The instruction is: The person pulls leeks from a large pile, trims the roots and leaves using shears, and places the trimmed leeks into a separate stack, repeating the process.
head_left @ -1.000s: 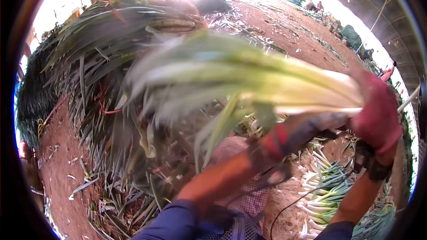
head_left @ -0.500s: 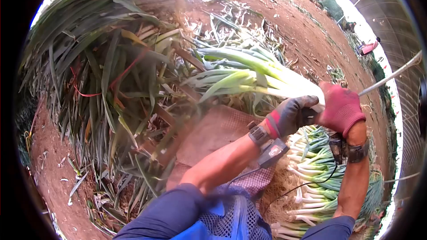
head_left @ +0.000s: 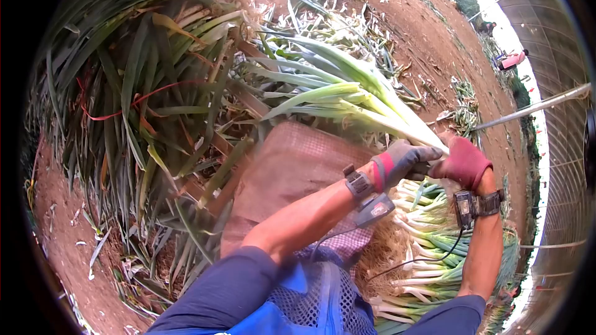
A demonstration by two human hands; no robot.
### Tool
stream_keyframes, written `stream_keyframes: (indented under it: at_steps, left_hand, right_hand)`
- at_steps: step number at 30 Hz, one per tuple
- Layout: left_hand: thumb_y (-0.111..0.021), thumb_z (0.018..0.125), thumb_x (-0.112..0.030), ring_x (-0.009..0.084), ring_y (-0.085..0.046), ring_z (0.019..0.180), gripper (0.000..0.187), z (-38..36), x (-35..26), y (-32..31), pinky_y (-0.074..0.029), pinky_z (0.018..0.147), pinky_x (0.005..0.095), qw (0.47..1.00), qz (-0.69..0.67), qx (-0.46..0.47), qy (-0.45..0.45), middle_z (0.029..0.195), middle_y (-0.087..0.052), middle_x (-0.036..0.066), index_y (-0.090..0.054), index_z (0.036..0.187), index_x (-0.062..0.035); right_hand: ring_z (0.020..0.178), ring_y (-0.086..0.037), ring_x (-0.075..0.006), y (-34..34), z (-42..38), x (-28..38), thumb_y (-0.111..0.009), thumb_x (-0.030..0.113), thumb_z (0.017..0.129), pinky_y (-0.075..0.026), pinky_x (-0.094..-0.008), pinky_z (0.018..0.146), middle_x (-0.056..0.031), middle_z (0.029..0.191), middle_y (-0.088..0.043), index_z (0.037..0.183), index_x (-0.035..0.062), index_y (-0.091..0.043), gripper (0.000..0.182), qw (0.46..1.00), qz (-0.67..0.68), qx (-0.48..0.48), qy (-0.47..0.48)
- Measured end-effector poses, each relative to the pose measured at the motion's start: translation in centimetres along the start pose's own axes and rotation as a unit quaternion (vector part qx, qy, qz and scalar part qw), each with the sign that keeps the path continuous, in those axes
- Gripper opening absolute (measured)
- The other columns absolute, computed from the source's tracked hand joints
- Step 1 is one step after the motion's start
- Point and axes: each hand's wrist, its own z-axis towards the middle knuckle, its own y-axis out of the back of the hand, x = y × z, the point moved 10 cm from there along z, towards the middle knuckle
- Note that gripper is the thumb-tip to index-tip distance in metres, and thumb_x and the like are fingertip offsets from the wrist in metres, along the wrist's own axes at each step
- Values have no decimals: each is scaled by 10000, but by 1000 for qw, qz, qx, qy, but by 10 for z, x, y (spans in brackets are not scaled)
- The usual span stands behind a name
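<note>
Long green-and-white leeks (head_left: pixel 397 110): head view, 1 o'clock from centre, leaves toward 10 o'clock.
Red-gloved right hand (head_left: pixel 464 162): fingers closed round white stem ends.
Grey-and-pink-gloved left hand (head_left: pixel 405 164): fingers half-curled; their hold is unclear.
Stem grip: firm, without crushing.

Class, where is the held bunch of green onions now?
In the head view, the bunch is right of centre, white ends at the left hand and right hand, leaves pointing toward the big leafy pile.
</note>
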Motion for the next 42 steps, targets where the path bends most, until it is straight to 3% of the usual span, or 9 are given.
stream_keyframes:
  at_steps: [2, 6, 13, 18, 24, 27, 35, 38, 42]
  left_hand:
    - [-734, 988, -318, 145, -717, 821, 366, 2, 18, 14, -597, 742, 327, 999, 11, -14, 27, 1022, -748, 54, -697, 1203, -24]
    - [-753, 977, -318, 134, -697, 700, 342, -17, 49, 48, -554, 587, 273, 987, 99, -46, 117, 950, -742, 69, -729, 1121, -9]
    - [-715, 1013, -215, 128, -700, 695, 293, -84, -34, 109, -570, 585, 252, 953, 231, -194, 22, 948, -772, 111, -735, 1149, 44]
    - [-763, 982, -293, 149, -720, 737, 346, -103, -90, 184, -578, 691, 293, 738, 523, -420, -72, 891, -783, 131, -759, 1085, 38]
    - [-747, 983, -242, 134, -687, 689, 291, -66, -93, 205, -563, 660, 299, 789, 482, -352, -147, 861, -778, 111, -777, 1000, 47]
    - [-704, 961, -122, 110, -621, 597, 151, -105, -120, 276, -494, 509, 281, 859, 208, -439, -165, 758, -718, 24, -802, 1015, -21]
    - [-659, 968, -136, 109, -629, 615, 253, -315, -229, 337, -477, 486, 251, 625, 297, -680, -244, 843, -720, 32, -747, 1194, -63]
    - [-639, 978, -120, 108, -634, 608, 252, -271, -215, 284, -487, 500, 239, 702, 352, -533, -316, 854, -726, 39, -729, 1200, -44]
    - [-685, 962, -175, 124, -711, 711, 254, -163, -100, 173, -546, 570, 258, 911, 253, -315, -82, 926, -771, 69, -732, 1169, -36]
  right_hand:
    - [892, -729, -258, -33, 13, -27, -882, 241, 633, -559, -362, 813, -187, 977, -763, 1223, -36, -676, 683, 991, 121, 65, -1]
    - [872, -652, -156, -102, 2, -38, -867, 144, 671, -541, -315, 802, -88, 1006, -730, 1227, -53, -666, 623, 930, 329, 138, -83]
    - [853, -637, -163, -130, -11, -61, -857, 168, 690, -532, -310, 788, -80, 1014, -703, 1320, -55, -609, 713, 898, 407, 120, -117]
    - [874, -641, -164, -134, -9, -64, -863, 208, 693, -533, -309, 798, -95, 1041, -699, 1367, -99, -561, 800, 899, 412, 101, -106]
    - [931, -649, -179, -146, -10, -75, -887, 224, 674, -537, -302, 847, -122, 1110, -696, 1448, -130, -491, 938, 896, 423, 82, -106]
    - [936, -649, -179, -151, -12, -80, -885, 219, 675, -537, -301, 852, -116, 1117, -692, 1453, -127, -490, 939, 889, 435, 85, -112]
    - [911, -651, -163, -164, -21, -70, -840, 162, 719, -543, -297, 833, -80, 1091, -691, 1415, -69, -548, 789, 829, 534, 97, -137]
    - [927, -668, -179, -166, -24, -65, -842, 163, 730, -554, -313, 844, -92, 1111, -701, 1405, -68, -553, 769, 819, 549, 94, -142]
    - [975, -701, -232, -163, -22, -74, -836, 233, 709, -567, -356, 864, -175, 1148, -719, 1392, -79, -534, 809, 892, 427, 52, -136]
